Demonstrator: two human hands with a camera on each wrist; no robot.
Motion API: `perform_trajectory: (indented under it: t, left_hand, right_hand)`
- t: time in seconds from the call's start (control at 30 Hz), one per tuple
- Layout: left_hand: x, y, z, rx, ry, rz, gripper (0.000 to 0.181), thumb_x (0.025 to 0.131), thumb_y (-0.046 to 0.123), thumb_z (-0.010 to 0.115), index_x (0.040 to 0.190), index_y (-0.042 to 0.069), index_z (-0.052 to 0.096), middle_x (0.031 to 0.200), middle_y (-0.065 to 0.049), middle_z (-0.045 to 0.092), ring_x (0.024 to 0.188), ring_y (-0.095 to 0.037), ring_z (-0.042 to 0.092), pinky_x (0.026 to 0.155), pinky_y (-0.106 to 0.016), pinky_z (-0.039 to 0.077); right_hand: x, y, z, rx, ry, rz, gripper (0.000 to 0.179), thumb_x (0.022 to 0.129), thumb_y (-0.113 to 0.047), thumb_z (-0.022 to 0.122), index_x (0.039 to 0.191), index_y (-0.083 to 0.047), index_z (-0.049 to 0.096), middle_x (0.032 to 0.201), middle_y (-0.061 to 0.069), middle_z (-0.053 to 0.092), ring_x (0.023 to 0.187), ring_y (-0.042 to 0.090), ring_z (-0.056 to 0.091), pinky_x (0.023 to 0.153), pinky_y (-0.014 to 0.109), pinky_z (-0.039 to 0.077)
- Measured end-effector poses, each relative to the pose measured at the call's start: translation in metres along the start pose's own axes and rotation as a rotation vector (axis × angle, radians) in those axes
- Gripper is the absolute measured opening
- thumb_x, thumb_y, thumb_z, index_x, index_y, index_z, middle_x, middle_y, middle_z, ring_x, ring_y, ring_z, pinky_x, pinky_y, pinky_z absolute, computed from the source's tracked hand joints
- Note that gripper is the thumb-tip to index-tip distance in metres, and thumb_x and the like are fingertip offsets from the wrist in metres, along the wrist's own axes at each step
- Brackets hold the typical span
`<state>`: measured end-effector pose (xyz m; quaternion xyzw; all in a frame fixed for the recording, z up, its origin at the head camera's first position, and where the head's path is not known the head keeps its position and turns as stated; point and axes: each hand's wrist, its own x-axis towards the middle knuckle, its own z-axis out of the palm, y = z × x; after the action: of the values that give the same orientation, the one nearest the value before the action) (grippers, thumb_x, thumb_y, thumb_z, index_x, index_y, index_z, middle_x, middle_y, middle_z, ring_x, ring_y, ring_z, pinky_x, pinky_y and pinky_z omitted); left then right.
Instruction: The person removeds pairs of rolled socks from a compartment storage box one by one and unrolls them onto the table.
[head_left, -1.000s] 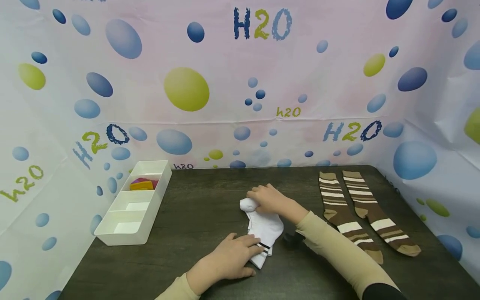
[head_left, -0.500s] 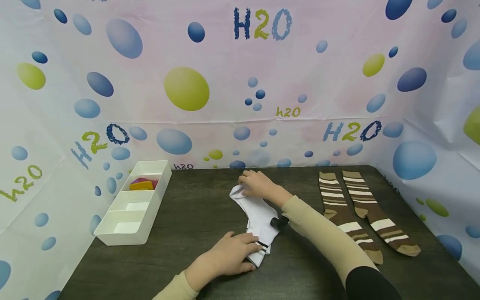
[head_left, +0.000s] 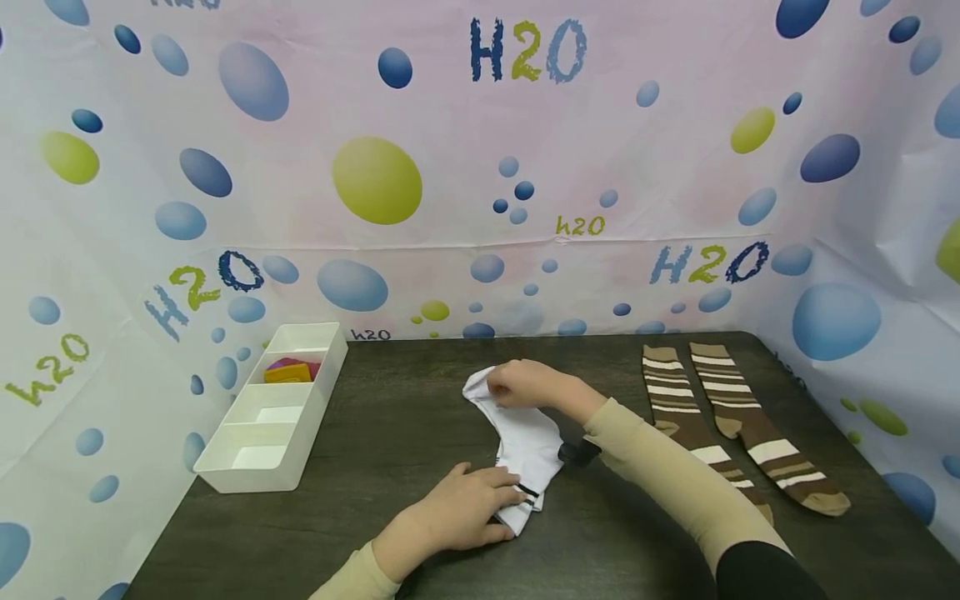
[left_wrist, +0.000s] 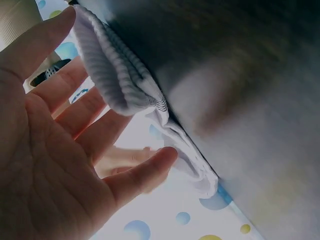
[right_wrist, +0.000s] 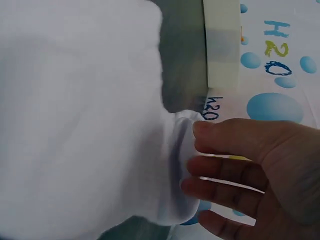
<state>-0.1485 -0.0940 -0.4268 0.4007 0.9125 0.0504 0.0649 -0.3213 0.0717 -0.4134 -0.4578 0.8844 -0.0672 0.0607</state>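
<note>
White sock [head_left: 528, 442] shows dark stripes [head_left: 529, 490] near its ribbed, gaping cuff [left_wrist: 112, 70].

Looks booth-like — closed in left, back and right by creased, bubble-printed "H2O" sheeting [head_left: 450, 192] around a dark tabletop [head_left: 405, 417] — hard to tell if home or studio.

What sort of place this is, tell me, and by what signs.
Probably a makeshift indoor work booth: a dark tabletop walled by bubble-patterned H2O sheeting, with a divided white tray and striped brown socks laid out.
</note>
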Motion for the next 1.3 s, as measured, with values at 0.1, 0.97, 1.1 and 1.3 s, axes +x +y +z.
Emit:
perform_trajectory:
  t: [0.1,0.97,1.1,1.3]
  left_hand:
    - [0.000,-0.001,0.000,0.005,0.003,0.002,0.043,0.090,0.045,0.066,0.129,0.027,0.063,0.141,0.006,0.056,0.131,-0.011,0.052,0.094,-0.055,0.049]
    - [-0.002,-0.002,-0.004,0.033,0.009,-0.053,0.034,0.084,0.050,0.071,0.110,0.028,0.069,0.128,0.011,0.062,0.115,-0.007,0.061,0.088,-0.045,0.052]
    - [-0.002,-0.002,-0.004,0.037,0.014,-0.052,0.033,0.084,0.050,0.071,0.109,0.028,0.069,0.128,0.011,0.062,0.115,-0.007,0.061,0.087,-0.044,0.052]
    - [-0.001,-0.003,-0.003,0.073,0.003,-0.072,0.032,0.083,0.054,0.070,0.101,0.028,0.064,0.104,0.016,0.062,0.097,-0.001,0.062,0.086,-0.043,0.053]
  right_hand:
    - [-0.006,0.000,0.002,-0.008,-0.042,-0.014,0.018,0.091,-0.020,0.069,0.108,-0.015,0.068,0.107,0.002,0.066,0.096,0.018,0.062,0.083,0.035,0.051]
    - [0.003,0.006,0.015,-0.270,0.104,-0.162,0.045,0.091,-0.028,0.068,0.134,-0.021,0.056,0.142,0.006,0.050,0.132,0.025,0.048,0.096,0.048,0.048]
    - [0.004,0.006,0.015,-0.287,0.057,-0.164,0.056,0.094,-0.038,0.064,0.145,-0.023,0.046,0.156,0.005,0.036,0.145,0.025,0.034,0.106,0.051,0.041]
    - [0.009,0.011,0.019,-0.257,-0.119,-0.071,0.060,0.100,-0.049,0.047,0.153,-0.027,0.031,0.163,0.000,0.023,0.152,0.021,0.020,0.115,0.053,0.031]
